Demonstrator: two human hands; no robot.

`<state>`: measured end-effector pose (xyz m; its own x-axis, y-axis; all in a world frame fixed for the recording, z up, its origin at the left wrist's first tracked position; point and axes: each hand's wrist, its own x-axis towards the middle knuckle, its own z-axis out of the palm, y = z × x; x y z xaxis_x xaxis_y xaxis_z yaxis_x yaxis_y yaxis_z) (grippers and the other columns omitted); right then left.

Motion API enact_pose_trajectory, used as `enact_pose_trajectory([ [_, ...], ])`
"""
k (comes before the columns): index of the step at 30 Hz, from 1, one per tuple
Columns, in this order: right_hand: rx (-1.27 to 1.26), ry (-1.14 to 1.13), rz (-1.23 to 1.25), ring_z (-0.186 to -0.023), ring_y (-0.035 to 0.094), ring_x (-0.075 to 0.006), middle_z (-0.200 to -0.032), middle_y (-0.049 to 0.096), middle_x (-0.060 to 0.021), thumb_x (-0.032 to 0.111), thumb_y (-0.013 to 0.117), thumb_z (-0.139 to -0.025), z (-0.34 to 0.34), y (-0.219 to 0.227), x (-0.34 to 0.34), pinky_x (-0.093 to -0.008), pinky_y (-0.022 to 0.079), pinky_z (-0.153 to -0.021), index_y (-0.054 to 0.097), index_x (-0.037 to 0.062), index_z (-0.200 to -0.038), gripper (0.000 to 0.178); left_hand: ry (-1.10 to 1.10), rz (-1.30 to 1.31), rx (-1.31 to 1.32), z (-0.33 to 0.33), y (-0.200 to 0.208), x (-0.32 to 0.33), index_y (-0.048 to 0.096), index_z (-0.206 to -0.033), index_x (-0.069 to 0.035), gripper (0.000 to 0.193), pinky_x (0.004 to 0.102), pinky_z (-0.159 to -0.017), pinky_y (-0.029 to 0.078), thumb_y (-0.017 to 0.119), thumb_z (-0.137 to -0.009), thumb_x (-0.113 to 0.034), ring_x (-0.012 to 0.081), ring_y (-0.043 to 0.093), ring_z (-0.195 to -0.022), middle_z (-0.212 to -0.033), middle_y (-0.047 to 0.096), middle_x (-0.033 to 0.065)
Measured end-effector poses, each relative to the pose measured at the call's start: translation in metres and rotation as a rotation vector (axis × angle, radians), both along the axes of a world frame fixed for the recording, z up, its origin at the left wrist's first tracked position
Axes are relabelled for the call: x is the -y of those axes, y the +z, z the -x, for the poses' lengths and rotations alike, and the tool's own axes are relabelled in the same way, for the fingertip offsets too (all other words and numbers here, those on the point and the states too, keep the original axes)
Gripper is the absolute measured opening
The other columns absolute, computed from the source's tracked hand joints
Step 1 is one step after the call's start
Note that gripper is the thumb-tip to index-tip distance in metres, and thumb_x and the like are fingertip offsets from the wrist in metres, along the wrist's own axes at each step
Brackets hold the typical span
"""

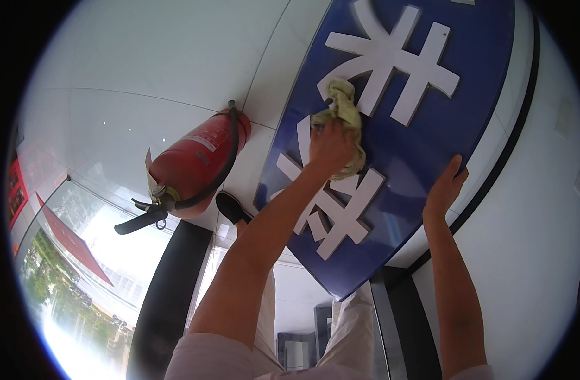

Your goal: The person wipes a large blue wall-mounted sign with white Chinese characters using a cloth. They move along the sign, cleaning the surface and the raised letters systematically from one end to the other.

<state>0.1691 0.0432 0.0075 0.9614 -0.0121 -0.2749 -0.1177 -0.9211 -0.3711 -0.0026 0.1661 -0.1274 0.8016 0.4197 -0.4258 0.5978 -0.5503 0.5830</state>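
Observation:
A long blue sign board (416,152) with thick raised white characters (391,63) leans in front of me, its pointed lower end towards my legs. My left hand (332,147) is closed on a crumpled yellowish cleaning cloth (346,114), which lies against the board between two of the characters. The fingertips are partly buried in the cloth. At the board's right edge my right hand (443,190) grips the rim, with some of its fingers hidden.
A red fire extinguisher (198,155) with a black hose stands on the pale tiled floor (144,57) to the left. A black shoe (232,208) is beside it. Glass panels (100,253) and a dark frame (173,291) are at lower left; a white wall (524,253) is at right.

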Motion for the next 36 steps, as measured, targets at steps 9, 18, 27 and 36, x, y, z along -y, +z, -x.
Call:
enact_pose_trajectory([
  [9, -0.115, -0.103, -0.095, -0.132, 0.045, -0.037, -0.144, 0.042, -0.0246, 0.065, 0.033, -0.098, 0.001, 0.005, -0.004, -0.0425, 0.041, -0.107, 0.026, -0.0015, -0.147, 0.083, 0.498, 0.017, -0.366, -0.022, -0.092, -0.037, 0.057, -0.119, 0.005, 0.048, 0.054, -0.099, 0.039, 0.058, -0.086, -0.029, 0.0398, 0.049, -0.12, -0.132, 0.047, 0.0204],
  [18, -0.057, -0.16, -0.167, -0.13, 0.046, -0.0353, -0.145, 0.041, -0.0204, 0.067, 0.038, -0.095, 0.0, 0.0, 0.002, -0.0392, 0.039, -0.108, 0.026, 0.0023, -0.15, 0.086, 0.08, -0.694, -0.018, 0.057, -0.195, -0.096, 0.06, -0.116, -0.002, 0.034, 0.043, -0.095, 0.043, 0.056, -0.083, -0.011, 0.0313, 0.05, -0.117, -0.132, 0.051, 0.0126],
  [27, -0.056, -0.079, -0.099, -0.123, 0.052, -0.0346, -0.139, 0.046, -0.0225, 0.064, 0.038, -0.097, 0.004, 0.005, -0.004, -0.0385, 0.048, -0.099, 0.03, -0.0003, -0.147, 0.082, 0.303, -0.129, -0.095, 0.139, -0.128, 0.022, 0.06, -0.102, -0.002, 0.022, 0.0419, -0.096, 0.043, 0.055, -0.082, -0.009, 0.0345, 0.051, -0.112, -0.114, 0.054, 0.018],
  [36, -0.049, -0.034, -0.112, -0.119, 0.055, -0.0336, -0.135, 0.048, -0.0238, 0.059, 0.04, -0.098, -0.001, 0.003, -0.006, -0.0379, 0.049, -0.098, 0.032, -0.0038, -0.143, 0.077, 0.083, 0.286, -0.095, 0.149, -0.074, 0.005, 0.063, -0.094, -0.001, 0.026, 0.0474, -0.1, 0.038, 0.053, -0.082, -0.022, 0.0322, 0.053, -0.112, -0.109, 0.061, 0.0166],
])
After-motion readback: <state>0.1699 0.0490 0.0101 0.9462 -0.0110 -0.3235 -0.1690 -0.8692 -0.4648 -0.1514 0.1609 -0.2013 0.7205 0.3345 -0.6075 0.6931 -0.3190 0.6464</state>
